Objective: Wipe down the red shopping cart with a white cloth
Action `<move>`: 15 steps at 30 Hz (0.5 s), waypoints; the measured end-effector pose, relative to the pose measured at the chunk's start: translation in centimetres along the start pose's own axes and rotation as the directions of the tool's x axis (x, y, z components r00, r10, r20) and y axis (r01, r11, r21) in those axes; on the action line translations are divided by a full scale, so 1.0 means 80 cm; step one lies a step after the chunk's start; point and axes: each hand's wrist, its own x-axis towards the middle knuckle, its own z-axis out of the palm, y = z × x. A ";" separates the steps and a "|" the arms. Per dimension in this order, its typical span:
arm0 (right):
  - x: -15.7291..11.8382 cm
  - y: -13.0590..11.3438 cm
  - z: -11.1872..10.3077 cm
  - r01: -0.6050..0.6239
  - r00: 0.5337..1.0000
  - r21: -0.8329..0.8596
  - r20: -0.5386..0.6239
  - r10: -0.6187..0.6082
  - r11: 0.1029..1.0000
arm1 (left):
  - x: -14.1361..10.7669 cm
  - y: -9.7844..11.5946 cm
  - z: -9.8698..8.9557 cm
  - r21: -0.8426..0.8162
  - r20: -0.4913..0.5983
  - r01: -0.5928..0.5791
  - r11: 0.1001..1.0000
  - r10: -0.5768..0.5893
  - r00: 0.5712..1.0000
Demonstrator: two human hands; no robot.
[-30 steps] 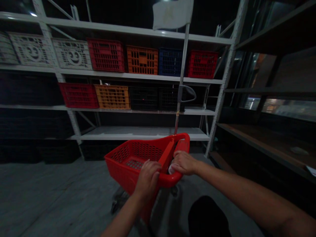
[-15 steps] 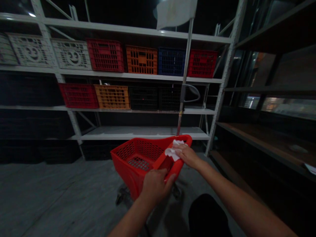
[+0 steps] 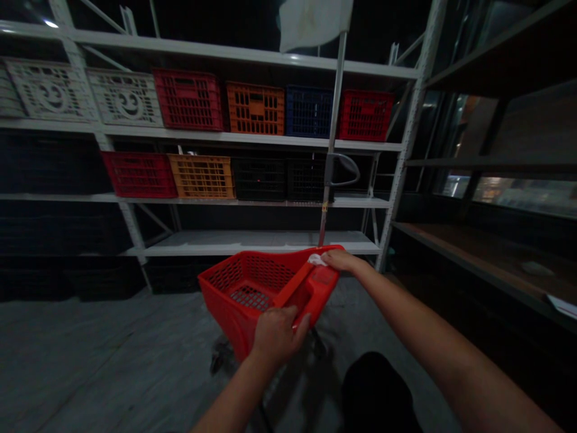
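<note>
A red plastic shopping basket on a wheeled cart [image 3: 225,307] stands low in front of me, its mesh sides open to view. My left hand [image 3: 276,335] wraps around the red near handle of the basket [image 3: 311,307]. At the far right corner of the rim, my right hand [image 3: 340,260] presses down on a small white cloth [image 3: 317,260]. Most of the cloth is hidden beneath my fingers.
Ahead stand white metal shelves [image 3: 252,138] holding several red, orange, blue, black and white crates. A thin metal pole [image 3: 331,150] with a white sheet rises beyond the basket. A dark wooden shelf [image 3: 473,258] runs along the right, above a grey concrete floor [image 3: 90,355].
My right hand has slid farther along the basket toward the far corner, and less of the white cloth shows. The basket has shifted slightly, and my left hand stays on the handle.
</note>
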 end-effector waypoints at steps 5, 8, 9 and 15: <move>0.030 -0.043 -0.012 0.126 0.981 -0.013 0.147 -0.123 0.992 | -0.002 -0.008 0.004 -0.021 -0.031 -0.009 1.000 0.009 0.999; 0.028 -0.074 -0.013 0.179 0.968 -0.012 0.181 -0.173 0.984 | -0.003 -0.018 0.005 -0.036 -0.046 0.002 0.999 -0.004 0.999; 0.024 -0.083 -0.013 0.197 0.964 -0.009 0.185 -0.192 0.980 | -0.004 -0.022 0.005 -0.038 -0.050 0.008 0.999 -0.010 0.999; -0.019 -0.119 -0.004 0.329 0.944 0.048 0.005 -0.329 0.943 | -0.001 -0.049 0.002 -0.075 -0.082 -0.007 0.997 0.001 0.997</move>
